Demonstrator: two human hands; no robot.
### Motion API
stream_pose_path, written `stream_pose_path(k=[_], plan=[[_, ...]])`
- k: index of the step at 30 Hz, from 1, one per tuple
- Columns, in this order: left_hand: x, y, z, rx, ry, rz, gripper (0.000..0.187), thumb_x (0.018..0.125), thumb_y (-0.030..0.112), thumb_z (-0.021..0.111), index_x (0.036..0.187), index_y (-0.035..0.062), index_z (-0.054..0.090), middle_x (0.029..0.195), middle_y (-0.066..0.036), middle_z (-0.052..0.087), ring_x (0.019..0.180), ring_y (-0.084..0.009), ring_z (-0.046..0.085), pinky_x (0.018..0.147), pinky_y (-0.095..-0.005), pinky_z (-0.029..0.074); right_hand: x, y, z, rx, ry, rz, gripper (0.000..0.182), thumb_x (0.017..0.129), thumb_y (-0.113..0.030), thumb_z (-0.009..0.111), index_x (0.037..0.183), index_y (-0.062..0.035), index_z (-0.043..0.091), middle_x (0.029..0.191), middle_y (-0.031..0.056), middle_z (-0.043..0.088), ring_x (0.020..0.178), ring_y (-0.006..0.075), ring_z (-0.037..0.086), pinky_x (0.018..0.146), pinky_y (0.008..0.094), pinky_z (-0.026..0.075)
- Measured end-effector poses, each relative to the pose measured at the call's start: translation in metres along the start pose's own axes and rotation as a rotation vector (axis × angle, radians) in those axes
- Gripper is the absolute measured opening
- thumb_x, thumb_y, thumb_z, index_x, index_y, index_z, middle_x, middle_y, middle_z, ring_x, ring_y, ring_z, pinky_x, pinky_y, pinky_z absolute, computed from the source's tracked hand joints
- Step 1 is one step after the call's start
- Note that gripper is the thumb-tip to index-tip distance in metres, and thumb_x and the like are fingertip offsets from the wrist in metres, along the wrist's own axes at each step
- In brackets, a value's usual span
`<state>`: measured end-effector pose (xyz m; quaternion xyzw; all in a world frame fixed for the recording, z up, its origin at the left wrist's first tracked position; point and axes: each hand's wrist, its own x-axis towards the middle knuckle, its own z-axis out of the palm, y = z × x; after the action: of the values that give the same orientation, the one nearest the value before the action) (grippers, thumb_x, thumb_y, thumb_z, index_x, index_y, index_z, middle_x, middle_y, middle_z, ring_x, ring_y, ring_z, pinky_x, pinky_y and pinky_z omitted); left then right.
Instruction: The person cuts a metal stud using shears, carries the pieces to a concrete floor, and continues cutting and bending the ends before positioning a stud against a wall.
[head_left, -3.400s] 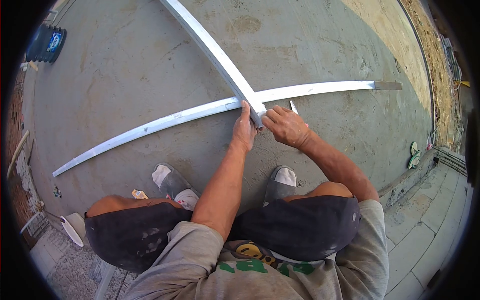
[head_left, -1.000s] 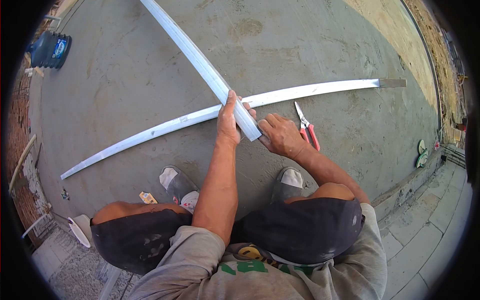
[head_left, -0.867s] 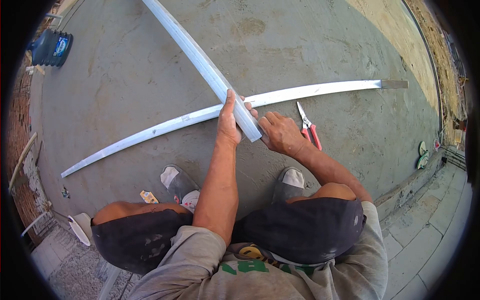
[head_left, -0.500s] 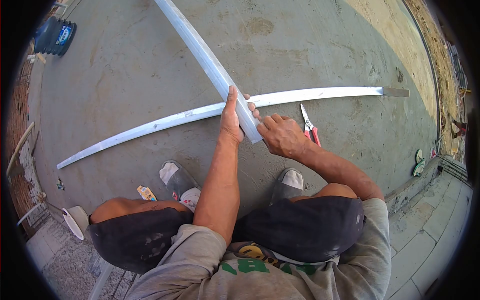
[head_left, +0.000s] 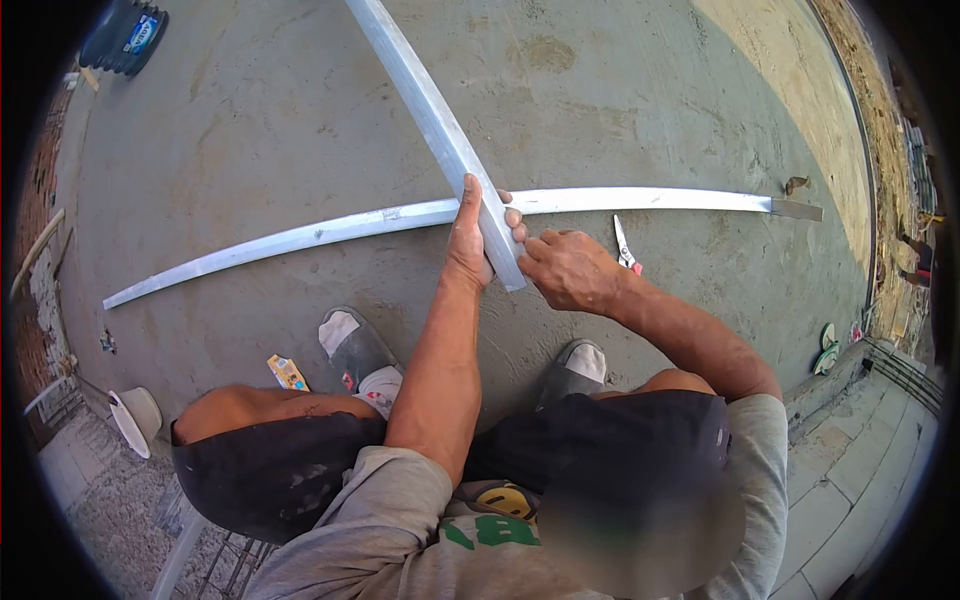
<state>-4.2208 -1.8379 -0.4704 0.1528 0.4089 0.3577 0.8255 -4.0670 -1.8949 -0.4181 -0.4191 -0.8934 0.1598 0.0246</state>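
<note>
My left hand [head_left: 467,245] is wrapped round a silvery metal profile [head_left: 425,105] near its lower end, thumb along the top and fingertips showing at the right edge. The profile slants up and away past the frame's top. My right hand [head_left: 572,272] is closed beside that same end, its curled fingertips pinched close to the right edge; whatever they grip is hidden. Beneath, a second long metal profile [head_left: 290,236] lies across the floor, passing under the first. Tin snips [head_left: 624,245] with red handles lie just beyond my right hand, partly covered by the wrist.
The grey concrete floor [head_left: 300,130] spreads around me. A blue water jug [head_left: 125,38] lies at the upper left, a white bowl-like container [head_left: 138,420] by my left knee. A small yellow packet [head_left: 287,373] rests near my left foot; green sandals [head_left: 827,350] lie far right.
Both hands keep nearly the same place on the profile. The view has shifted slightly, and my right forearm now covers more of the snips' red handles.
</note>
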Motion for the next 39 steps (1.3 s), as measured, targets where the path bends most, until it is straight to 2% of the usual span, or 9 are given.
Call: stream_pose_path(k=[3,9,12,18,21,24,27,30,39], plan=[[0.004,-0.001,-0.008,-0.066,-0.028,-0.022,0.075,0.078,0.08,0.052,0.096,0.0074,0.049,0.068,-0.005,0.054,0.059,-0.0168,0.056,0.053,-0.0309,0.049,0.01,0.003,-0.009,-0.019,-0.067,-0.068,0.007,0.078,-0.009,0.062,0.078,-0.0023,0.063,0.077,0.013,0.065,0.076,0.0242,0.067,0.064,0.0363,0.057],[0.005,0.001,-0.014,-0.076,-0.006,-0.049,0.073,0.077,0.081,0.053,0.09,0.009,0.05,0.066,-0.004,0.053,0.057,-0.0165,0.055,0.052,-0.0304,0.049,0.029,0.014,-0.01,0.071,-0.256,-0.113,0.007,0.078,-0.008,0.063,0.079,-0.0014,0.064,0.09,0.0175,0.068,0.078,0.0254,0.068,0.066,0.0374,0.059],[0.005,-0.002,-0.014,-0.057,0.055,-0.036,0.072,0.08,0.08,0.05,0.093,0.0089,0.05,0.067,-0.005,0.053,0.057,-0.0173,0.053,0.052,-0.0307,0.049,0.018,0.009,-0.003,0.031,-0.056,-0.094,0.011,0.078,-0.01,0.065,0.084,-0.0011,0.063,0.092,0.0176,0.066,0.079,0.027,0.068,0.066,0.0379,0.058],[0.007,-0.001,-0.011,-0.095,0.078,-0.067,0.077,0.077,0.084,0.045,0.088,0.0088,0.052,0.069,-0.006,0.055,0.061,-0.0194,0.057,0.058,-0.0362,0.052,-0.009,0.002,-0.01,0.211,0.001,0.224,0.035,0.082,-0.026,0.072,0.104,-0.0028,0.058,0.092,0.0145,0.06,0.088,0.0314,0.065,0.075,0.0403,0.055],[0.005,-0.001,-0.004,-0.002,0.126,-0.038,0.079,0.077,0.086,0.042,0.086,0.0084,0.053,0.07,-0.006,0.057,0.065,-0.0199,0.061,0.061,-0.0385,0.053,-0.033,-0.003,0.004,0.218,0.065,0.461,0.045,0.082,-0.032,0.074,0.112,-0.0025,0.057,0.096,0.0155,0.059,0.089,0.0323,0.064,0.076,0.0406,0.054],[0.011,-0.006,-0.006,-0.032,0.077,-0.055,0.081,0.077,0.087,0.038,0.086,0.0081,0.054,0.069,-0.007,0.057,0.065,-0.0204,0.063,0.06,-0.0376,0.054,-0.045,-0.01,0.012,0.27,0.034,0.553,0.05,0.082,-0.032,0.074,0.119,-0.0042,0.056,0.103,0.0157,0.059,0.091,0.0315,0.063,0.077,0.0404,0.054],[0.01,-0.009,0.0,0.021,0.133,0.008,0.084,0.079,0.087,0.033,0.089,0.0066,0.055,0.066,-0.007,0.056,0.062,-0.0206,0.063,0.057,-0.0362,0.054,-0.044,-0.017,0.015,0.295,0.114,0.564,0.046,0.082,-0.032,0.074,0.115,-0.0056,0.056,0.105,0.0121,0.057,0.094,0.0301,0.062,0.074,0.0407,0.054],[0.008,-0.008,0.009,0.017,0.194,0.018,0.086,0.08,0.087,0.031,0.091,0.0048,0.055,0.063,-0.007,0.055,0.057,-0.0202,0.061,0.055,-0.0354,0.053,-0.039,-0.015,0.015,0.25,0.299,0.432,0.045,0.079,-0.027,0.076,0.116,-0.009,0.057,0.108,0.011,0.057,0.093,0.028,0.062,0.073,0.0391,0.054],[0.01,-0.005,0.005,-0.084,0.102,-0.037,0.087,0.078,0.089,0.029,0.088,0.0068,0.056,0.062,-0.006,0.055,0.055,-0.0197,0.059,0.052,-0.0327,0.051,-0.021,-0.012,0.013,0.416,0.443,0.242,0.018,0.078,-0.014,0.075,0.093,-0.0095,0.066,0.097,0.0061,0.06,0.088,0.0253,0.061,0.072,0.0362,0.053]])
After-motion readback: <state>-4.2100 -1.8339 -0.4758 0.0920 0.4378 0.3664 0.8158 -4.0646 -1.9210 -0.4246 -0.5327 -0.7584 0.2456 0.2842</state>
